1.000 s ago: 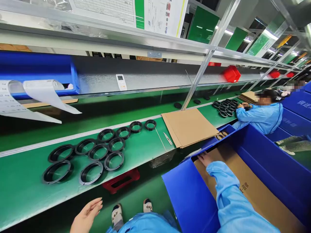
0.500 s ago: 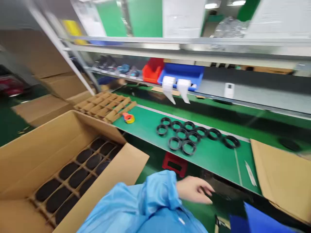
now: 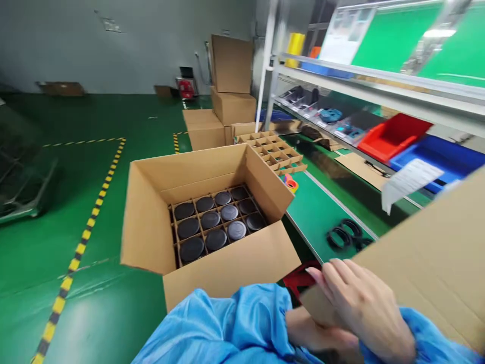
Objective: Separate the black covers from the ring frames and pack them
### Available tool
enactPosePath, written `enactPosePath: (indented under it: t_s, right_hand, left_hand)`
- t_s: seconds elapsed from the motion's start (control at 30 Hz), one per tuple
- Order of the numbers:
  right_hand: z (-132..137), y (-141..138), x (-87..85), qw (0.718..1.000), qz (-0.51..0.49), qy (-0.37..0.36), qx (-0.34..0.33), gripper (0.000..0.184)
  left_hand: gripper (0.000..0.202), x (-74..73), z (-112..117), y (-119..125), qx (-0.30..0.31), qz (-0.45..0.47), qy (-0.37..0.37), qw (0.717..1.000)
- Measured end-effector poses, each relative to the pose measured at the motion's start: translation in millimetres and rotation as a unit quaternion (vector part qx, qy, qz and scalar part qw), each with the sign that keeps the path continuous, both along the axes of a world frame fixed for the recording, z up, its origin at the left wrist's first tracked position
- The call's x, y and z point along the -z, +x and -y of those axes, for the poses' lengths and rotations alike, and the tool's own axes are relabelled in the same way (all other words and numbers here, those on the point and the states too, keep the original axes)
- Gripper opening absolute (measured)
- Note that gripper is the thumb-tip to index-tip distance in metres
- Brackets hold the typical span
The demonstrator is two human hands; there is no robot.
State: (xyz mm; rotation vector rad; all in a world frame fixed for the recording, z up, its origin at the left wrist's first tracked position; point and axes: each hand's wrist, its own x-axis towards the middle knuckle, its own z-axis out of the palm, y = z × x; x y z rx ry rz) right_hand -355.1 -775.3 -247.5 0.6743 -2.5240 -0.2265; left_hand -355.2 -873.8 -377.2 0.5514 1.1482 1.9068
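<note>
A brown cardboard sheet (image 3: pixel 428 258) is held up at the right. My right hand (image 3: pixel 364 303) is closed over its near edge, the fingers wrapped round the board. My left hand (image 3: pixel 322 331) is below, against the sheet's lower corner, partly covered by the board and my right hand. Its fingers are blurred and mostly hidden. To the left stands an open cardboard box (image 3: pixel 147 217). Inside, round black pieces (image 3: pixel 210 219) sit in the cells of a cardboard divider.
On the green bench (image 3: pixel 314 202) lie several black rings (image 3: pixel 339 237), a tape roll (image 3: pixel 291 184) and a cardboard divider grid (image 3: pixel 273 151). Above are a red bin (image 3: pixel 394 134) and a blue bin (image 3: pixel 447 151). A red stool (image 3: pixel 301 278) is under the bench.
My view has swung left, toward the box. The cardboard sheet, lying on the bench before, is now raised with my right hand on it. My left hand has come to its lower corner.
</note>
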Motion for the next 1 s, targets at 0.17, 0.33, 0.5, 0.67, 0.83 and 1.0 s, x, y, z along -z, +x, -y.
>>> enactPosePath:
  t_s: [0.17,0.33,0.5,0.67,0.83,1.0]
  right_hand:
    - [62.1,-69.2,13.9,0.989,0.042,-0.034,-0.137,0.028]
    - [85.8,-111.1,58.9,0.982,0.099,-0.054,-0.150,0.026]
    - [102.1,-124.4,131.3,0.948,0.293,0.018,-0.120,0.021]
    - [94.6,-119.9,183.9,0.897,0.435,0.044,-0.069,0.010]
    - [64.2,-124.3,231.3,0.863,0.503,-0.024,0.035,0.019]
    - [43.1,-156.1,276.0,0.763,0.591,-0.244,0.089,0.029]
  left_hand:
    - [0.047,59.3,118.4,-46.9,-0.185,0.117,-0.017,0.976]
    - [0.040,111.3,203.7,-54.5,-0.500,0.322,0.049,0.802]
    - [0.019,135.7,239.7,-53.1,-0.569,0.390,0.080,0.720]
    - [0.009,153.2,242.4,-57.0,-0.580,0.465,0.065,0.665]
    - [0.008,152.4,257.3,-69.6,-0.597,0.482,0.040,0.640]
    - [0.020,122.6,266.0,-95.3,-0.630,0.454,0.032,0.629]
